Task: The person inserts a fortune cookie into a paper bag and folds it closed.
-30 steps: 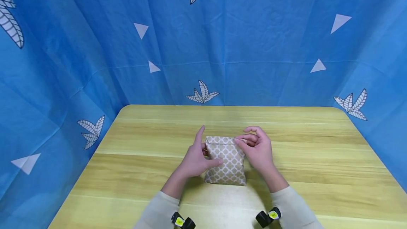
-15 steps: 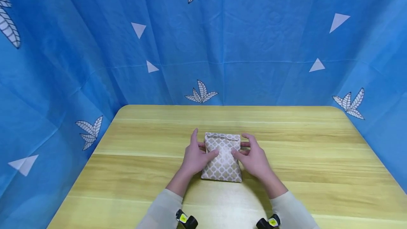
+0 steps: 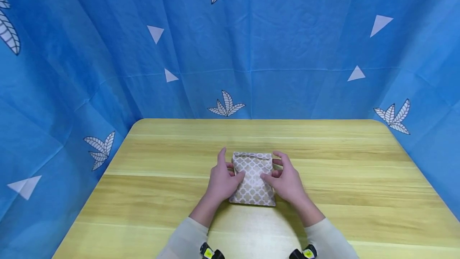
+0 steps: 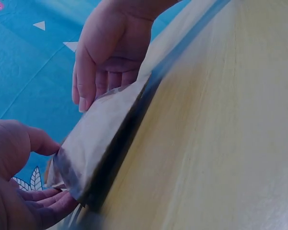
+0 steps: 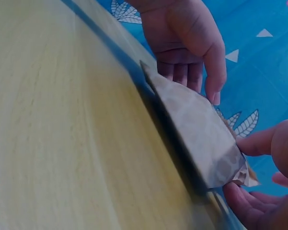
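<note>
A small paper bag [image 3: 256, 187], beige with a white lattice pattern, stands close over the table in front of me, its top edge folded over. My left hand [image 3: 220, 181] holds its left side, thumb on the front face and fingers around the side. On the opposite side my right hand [image 3: 289, 182] grips it the same way. In the left wrist view the bag [image 4: 108, 122] appears side-on, thumb at one face and fingers under the other. The right wrist view shows the bag [image 5: 197, 124] between both hands, with a crumpled fold near the right fingers.
The wooden table [image 3: 161, 195] has pale yellow grain and rounded far corners. Behind and beside it hangs a blue curtain [image 3: 287, 43] with white leaf and triangle prints. Small black devices with yellow labels [image 3: 308, 253] sit at both sleeves.
My right hand has left the bag's top right corner and moved down to its right side, thumb on the front. Both hands now hold the sides; the bag has barely moved.
</note>
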Demonstrator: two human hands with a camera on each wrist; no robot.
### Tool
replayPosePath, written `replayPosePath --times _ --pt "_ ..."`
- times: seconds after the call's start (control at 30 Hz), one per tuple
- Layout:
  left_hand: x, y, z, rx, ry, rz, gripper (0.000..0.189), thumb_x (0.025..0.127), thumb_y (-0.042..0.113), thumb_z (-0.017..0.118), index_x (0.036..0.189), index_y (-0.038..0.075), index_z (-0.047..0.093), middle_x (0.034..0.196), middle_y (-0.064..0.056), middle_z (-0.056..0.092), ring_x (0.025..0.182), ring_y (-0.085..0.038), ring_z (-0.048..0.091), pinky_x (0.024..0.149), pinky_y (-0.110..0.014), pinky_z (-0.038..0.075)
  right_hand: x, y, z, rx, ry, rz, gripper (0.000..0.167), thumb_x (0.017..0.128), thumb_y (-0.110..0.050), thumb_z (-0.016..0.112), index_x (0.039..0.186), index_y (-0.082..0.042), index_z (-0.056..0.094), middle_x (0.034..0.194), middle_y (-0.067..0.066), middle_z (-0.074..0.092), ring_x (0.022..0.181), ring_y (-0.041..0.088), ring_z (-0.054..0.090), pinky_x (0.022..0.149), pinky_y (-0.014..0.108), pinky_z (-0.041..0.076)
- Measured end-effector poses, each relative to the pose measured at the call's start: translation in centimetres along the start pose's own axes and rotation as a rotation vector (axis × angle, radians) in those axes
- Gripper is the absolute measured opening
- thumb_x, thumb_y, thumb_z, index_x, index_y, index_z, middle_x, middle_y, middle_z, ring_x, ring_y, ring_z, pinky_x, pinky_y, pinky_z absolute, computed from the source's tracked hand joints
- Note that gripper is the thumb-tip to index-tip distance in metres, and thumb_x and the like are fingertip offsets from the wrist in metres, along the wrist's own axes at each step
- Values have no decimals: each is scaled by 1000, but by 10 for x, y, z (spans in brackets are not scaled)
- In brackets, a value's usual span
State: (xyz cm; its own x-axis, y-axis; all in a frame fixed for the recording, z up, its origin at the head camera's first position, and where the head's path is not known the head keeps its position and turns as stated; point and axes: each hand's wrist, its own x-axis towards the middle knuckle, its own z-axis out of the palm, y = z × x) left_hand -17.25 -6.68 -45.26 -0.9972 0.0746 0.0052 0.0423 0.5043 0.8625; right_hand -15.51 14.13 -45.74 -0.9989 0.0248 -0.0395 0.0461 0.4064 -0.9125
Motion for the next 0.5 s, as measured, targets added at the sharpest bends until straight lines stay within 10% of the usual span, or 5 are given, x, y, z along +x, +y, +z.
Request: replayPosePath --times 0.5 --pt "2 -2 3 29 13 -13 88 88 21 77 156 3 23 118 -17 64 79 -14 61 75 -38 54 4 5 2 -15 39 9 78 86 -18 80 151 -10 36 141 22 50 105 31 63 84 43 54"
